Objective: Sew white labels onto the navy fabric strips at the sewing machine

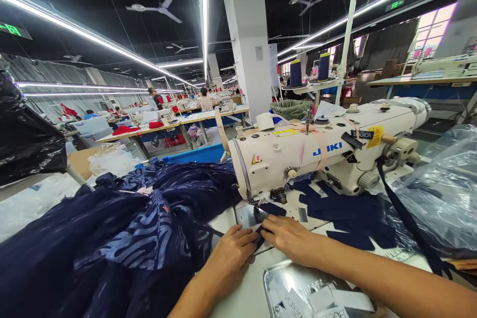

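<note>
Labels [328, 303] sitting up front. My left hand [233, 249], right hand [288, 237] touching navy cloth [260, 233] by JUKI [278, 156], can't tell if I'm pinching.

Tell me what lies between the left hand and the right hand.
In the head view, a small dark piece of fabric shows between the left hand and right hand.

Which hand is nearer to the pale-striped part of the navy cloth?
Left. The left hand lies to the right of the striped part; the right hand is farther right.
</note>
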The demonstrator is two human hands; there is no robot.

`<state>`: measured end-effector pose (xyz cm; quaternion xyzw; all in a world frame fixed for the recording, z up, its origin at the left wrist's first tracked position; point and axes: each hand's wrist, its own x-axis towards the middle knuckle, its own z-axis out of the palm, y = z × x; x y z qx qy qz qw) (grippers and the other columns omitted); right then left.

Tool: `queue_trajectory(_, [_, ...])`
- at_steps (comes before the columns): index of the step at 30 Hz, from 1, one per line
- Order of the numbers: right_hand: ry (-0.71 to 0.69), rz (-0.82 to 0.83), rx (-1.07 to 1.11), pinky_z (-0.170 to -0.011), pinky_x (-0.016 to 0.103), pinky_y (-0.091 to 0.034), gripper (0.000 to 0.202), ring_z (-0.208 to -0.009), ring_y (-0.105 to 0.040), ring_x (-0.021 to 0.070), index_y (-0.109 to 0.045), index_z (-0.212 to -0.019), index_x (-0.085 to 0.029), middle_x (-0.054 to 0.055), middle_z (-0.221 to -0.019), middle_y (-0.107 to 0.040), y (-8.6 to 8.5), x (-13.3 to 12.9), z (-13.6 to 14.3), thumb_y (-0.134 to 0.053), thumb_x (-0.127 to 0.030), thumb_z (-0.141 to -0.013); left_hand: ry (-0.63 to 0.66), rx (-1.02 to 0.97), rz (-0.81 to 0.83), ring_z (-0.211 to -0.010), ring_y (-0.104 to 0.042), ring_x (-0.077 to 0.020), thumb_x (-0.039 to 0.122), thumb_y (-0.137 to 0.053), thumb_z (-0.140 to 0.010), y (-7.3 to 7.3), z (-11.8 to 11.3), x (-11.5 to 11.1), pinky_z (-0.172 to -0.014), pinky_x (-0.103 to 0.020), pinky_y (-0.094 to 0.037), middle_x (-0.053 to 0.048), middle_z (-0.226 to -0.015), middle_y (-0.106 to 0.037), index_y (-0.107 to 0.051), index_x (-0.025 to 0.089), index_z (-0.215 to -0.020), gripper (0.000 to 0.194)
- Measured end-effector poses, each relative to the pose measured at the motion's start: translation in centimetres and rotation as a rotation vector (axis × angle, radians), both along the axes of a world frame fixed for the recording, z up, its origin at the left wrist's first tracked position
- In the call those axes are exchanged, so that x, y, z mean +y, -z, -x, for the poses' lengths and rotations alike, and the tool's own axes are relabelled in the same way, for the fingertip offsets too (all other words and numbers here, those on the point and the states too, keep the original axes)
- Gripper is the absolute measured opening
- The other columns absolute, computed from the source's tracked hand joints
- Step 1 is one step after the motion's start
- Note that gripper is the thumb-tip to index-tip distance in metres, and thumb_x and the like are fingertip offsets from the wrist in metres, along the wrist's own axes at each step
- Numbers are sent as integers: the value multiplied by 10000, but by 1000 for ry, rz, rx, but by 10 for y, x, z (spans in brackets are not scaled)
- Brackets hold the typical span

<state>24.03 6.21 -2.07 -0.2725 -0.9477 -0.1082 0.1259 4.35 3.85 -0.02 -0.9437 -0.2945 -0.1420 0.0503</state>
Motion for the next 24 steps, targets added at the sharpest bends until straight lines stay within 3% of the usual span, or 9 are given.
queue_trajectory(6, [-193, -86, -101, -697, 297, -449, 180, -798, -515, 193, -583, -941, -81, 101, -875, -580, -4, 24, -12, -464, -65, -807, -29, -67, -105, -901, -607, -177, 33, -402, -756, 16, -13, 4, -858, -342, -469, -62, -963, -660, -596, 173, -914, 287])
queue_trajectory(13, [-191, -12, 17, -780, 298, -456, 259, -931, -546, 184, -573, -1030, -112, 123, -996, -598, 8, 47, -23, -407, -53, -840, -155, -136, -257, -846, -626, -203, 0, -410, -707, 41, -36, 16, -837, -372, -499, -81, -909, -672, -608, 145, -902, 313])
queue_trajectory(24, [-143, -44, -15, -738, 329, -504, 335, -914, -595, 209, -562, -1089, -90, 148, -1106, -589, 9, 55, -24, -378, -17, -818, -207, -156, -315, -826, -633, -206, -40, -389, -615, 46, -42, 23, -795, -348, -520, -87, -893, -679, -626, 138, -870, 391])
